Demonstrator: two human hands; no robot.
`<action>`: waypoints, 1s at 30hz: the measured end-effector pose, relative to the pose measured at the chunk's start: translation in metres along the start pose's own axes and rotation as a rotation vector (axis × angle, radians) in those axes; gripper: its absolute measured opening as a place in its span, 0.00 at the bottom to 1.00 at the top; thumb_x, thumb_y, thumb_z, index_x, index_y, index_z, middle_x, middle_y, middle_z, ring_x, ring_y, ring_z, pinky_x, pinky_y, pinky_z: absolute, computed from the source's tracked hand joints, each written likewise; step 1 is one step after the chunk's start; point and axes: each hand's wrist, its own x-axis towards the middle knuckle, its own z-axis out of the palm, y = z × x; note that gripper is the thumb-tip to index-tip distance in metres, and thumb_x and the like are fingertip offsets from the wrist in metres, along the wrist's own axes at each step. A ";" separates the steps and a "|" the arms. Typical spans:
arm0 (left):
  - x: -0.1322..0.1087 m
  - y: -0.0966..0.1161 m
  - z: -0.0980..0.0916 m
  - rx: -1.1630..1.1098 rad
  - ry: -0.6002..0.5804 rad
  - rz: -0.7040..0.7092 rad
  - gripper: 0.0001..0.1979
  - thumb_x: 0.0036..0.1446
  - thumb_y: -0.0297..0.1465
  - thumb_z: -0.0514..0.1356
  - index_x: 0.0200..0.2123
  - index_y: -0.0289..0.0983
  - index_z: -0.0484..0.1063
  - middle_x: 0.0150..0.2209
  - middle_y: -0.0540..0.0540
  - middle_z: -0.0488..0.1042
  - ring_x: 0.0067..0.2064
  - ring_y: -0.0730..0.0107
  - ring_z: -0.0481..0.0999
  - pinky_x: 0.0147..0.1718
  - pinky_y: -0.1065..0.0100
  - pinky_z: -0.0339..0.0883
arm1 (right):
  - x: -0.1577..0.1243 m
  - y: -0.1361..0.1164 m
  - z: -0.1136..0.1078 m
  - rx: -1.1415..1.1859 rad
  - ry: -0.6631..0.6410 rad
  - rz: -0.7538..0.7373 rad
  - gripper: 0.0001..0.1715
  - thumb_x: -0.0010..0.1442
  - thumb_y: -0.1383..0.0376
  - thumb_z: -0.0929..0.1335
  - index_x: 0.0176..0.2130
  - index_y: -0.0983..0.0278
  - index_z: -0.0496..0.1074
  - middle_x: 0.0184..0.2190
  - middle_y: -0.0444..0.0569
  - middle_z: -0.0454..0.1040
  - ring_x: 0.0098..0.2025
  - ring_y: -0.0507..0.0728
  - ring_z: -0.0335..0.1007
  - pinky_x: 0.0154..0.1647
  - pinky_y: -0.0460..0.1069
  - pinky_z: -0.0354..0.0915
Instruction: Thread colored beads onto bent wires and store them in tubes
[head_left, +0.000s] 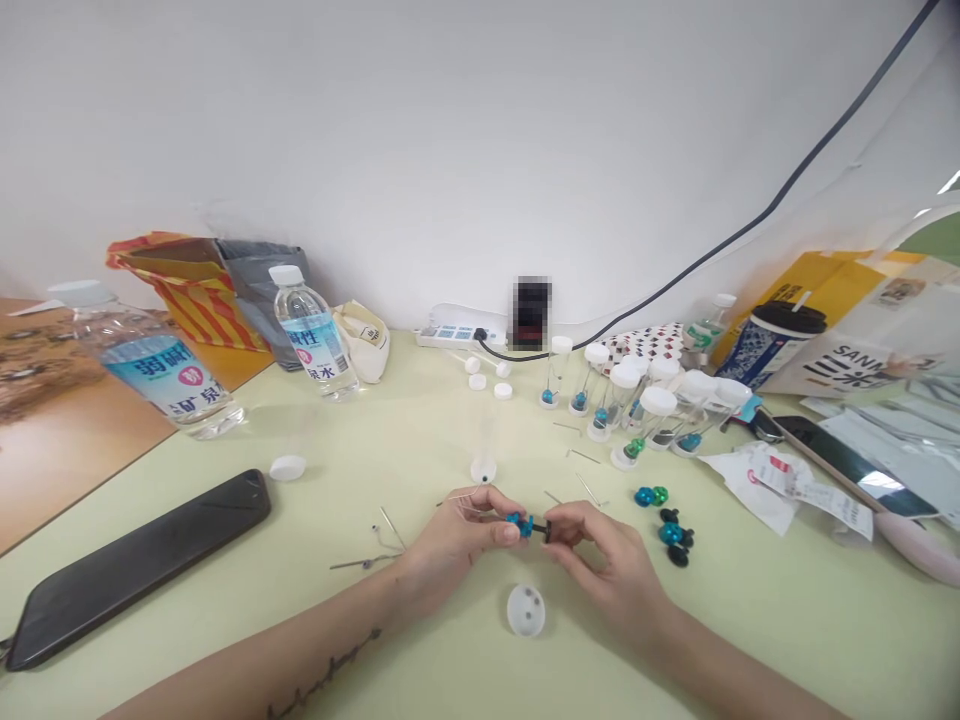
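Observation:
My left hand is closed, its thumb and fingers pinching a small shiny blue fitting. Thin metal rods or wires also show by the left fingers; whether they are gripped is unclear. My right hand pinches a black piece whose short stem meets the blue fitting. Just below the hands lies a white round cap with a few small dark bits in it. A clear tube with a white base stands behind the left hand. Loose blue, green and black fittings lie to the right of my right hand.
Several clear tubes with white caps stand at the back right, holding coloured fittings and rods. Metal rods lie left of my hands. A black case, water bottles, a power strip and a lidded cup surround the workspace.

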 end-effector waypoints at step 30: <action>0.002 -0.007 -0.005 0.037 -0.051 0.005 0.10 0.44 0.28 0.70 0.31 0.33 0.75 0.30 0.46 0.78 0.32 0.71 0.75 0.38 0.68 0.65 | 0.002 -0.003 0.001 -0.028 -0.084 0.119 0.10 0.61 0.61 0.63 0.34 0.62 0.72 0.23 0.45 0.74 0.25 0.52 0.67 0.27 0.46 0.64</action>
